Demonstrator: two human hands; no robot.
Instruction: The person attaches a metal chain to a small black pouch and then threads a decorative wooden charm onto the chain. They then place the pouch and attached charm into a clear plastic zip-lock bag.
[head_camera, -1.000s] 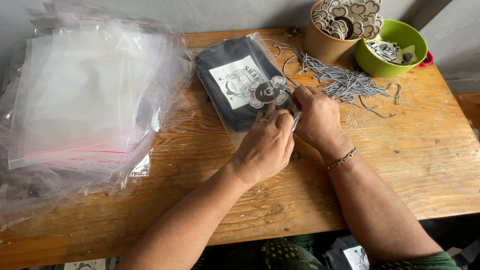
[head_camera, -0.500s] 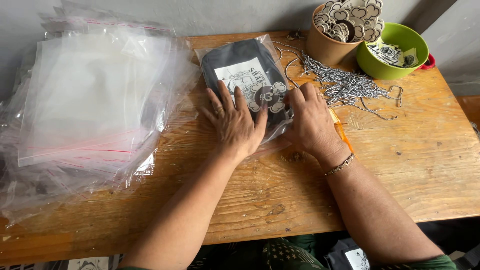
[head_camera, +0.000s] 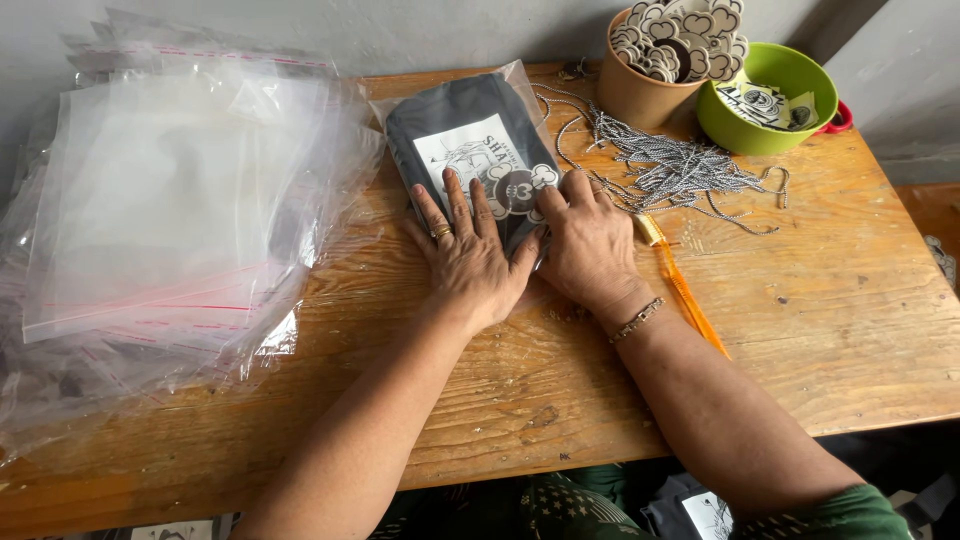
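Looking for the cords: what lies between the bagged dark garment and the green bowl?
A heap of grey-white cords on the wooden table, in the head view.

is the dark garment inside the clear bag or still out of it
Inside. The dark garment lies folded within the clear bag, whose plastic edge shows past it, with the left hand and right hand pressing it flat.

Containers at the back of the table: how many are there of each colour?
Brown tub: 1
Green bowl: 1
Total: 2
Both hold cut-out tags and stand apart from the hands, which press flat on the bagged dark garment.
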